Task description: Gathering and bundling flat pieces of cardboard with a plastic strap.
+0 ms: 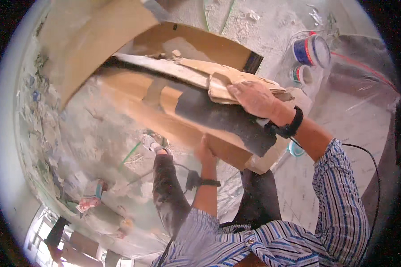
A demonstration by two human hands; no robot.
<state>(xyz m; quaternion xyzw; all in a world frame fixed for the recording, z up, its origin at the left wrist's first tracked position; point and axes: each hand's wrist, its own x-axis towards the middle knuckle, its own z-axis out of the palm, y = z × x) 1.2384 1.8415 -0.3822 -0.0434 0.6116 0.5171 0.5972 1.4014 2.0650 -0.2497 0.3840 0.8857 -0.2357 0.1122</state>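
A long cardboard box [183, 128] lies tilted in front of my body, partly blurred. My left hand [205, 152] grips its near lower side, with the thumb up along the cardboard. On the upper side, my right hand [255, 99] is closed over the end of a folded, torn piece of cardboard [220, 88]; its fingertips rest on top, and its underside is hidden. Below that piece runs a dark grey patch [210, 108] on the box. A large cardboard flap [110, 43] rises at the upper left. Another cardboard panel [200, 41] stands behind.
Debris and dust cover the floor [97, 133]. A blue-and-white bucket [304, 51] and a smaller tub [300, 74] stand at the upper right, near plastic sheeting [357, 90]. A crumpled packet [92, 197] lies lower left. A black cable [376, 167] hangs by my right arm.
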